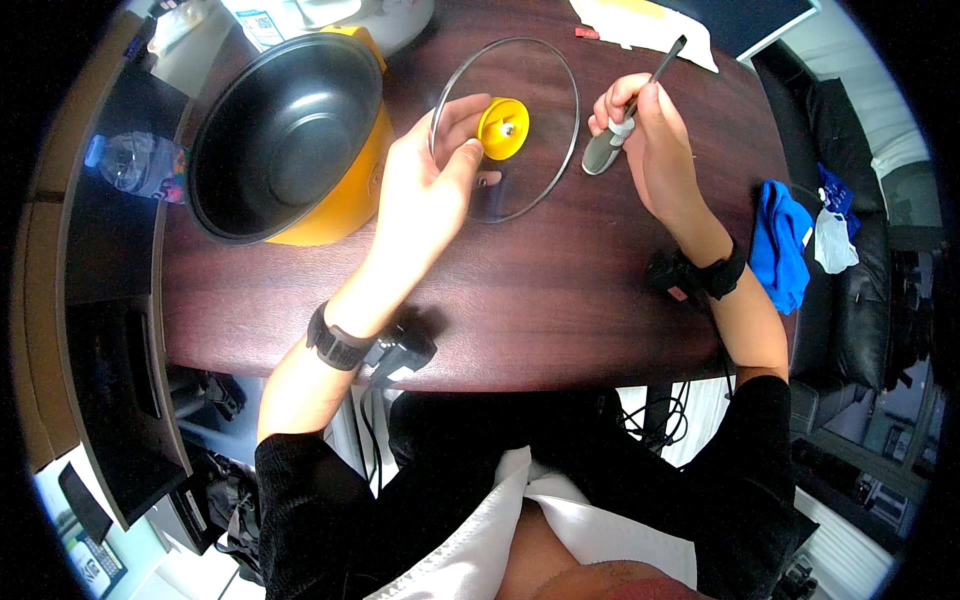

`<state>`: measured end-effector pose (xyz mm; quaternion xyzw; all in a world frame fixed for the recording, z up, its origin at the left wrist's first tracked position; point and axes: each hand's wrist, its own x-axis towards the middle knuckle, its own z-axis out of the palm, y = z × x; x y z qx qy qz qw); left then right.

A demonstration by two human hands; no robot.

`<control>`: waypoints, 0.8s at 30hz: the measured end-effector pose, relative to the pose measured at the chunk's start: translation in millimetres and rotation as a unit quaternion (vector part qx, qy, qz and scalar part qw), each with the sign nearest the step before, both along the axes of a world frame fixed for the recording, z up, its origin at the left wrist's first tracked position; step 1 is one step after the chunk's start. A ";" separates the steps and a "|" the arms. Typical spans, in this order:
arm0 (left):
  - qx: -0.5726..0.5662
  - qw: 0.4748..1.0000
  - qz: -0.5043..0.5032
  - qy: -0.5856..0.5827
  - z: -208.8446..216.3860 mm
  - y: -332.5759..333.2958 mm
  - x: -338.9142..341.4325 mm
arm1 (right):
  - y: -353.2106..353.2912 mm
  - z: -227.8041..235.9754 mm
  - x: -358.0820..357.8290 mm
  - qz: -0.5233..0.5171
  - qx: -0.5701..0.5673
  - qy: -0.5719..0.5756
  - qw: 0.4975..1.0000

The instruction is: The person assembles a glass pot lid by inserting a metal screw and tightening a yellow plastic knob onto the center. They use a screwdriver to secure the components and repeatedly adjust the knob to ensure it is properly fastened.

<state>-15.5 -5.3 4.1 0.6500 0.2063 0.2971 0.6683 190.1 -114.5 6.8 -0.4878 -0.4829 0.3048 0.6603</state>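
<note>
My left hand [432,172] is closed on a clear round glass lid [548,160] with a thin metal rim, holding it tilted up above the table. A yellow knob [503,129] sits at the lid's middle, with a small metal screw at its centre, and my fingers grip beside it. To the right, my right hand [655,150] is wrapped around a screwdriver [602,152] with a grey handle. Its dark blade points up and away from me, apart from the lid. A yellow pot [335,207] with a black inside stands left of my left hand.
The dark red-brown wooden table [560,300] curves toward me. A clear plastic bottle [135,163] lies left of the pot. A blue cloth [780,245] is at the right edge. White and yellow packaging [650,28] and a small red item [587,33] lie at the far side.
</note>
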 end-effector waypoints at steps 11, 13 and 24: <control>0.048 0.999 -0.013 0.005 4.2 -5.3 -1.3 | -12.6 -2.8 1.1 -0.027 0.010 -0.079 0.996; 0.053 0.998 -0.018 0.004 3.0 -4.4 -1.8 | -13.1 -2.4 0.4 -0.027 0.014 -0.078 0.996; 0.045 0.999 -0.016 -0.003 3.5 -4.3 -0.6 | -20.8 17.3 -13.4 0.007 -0.252 -0.238 0.938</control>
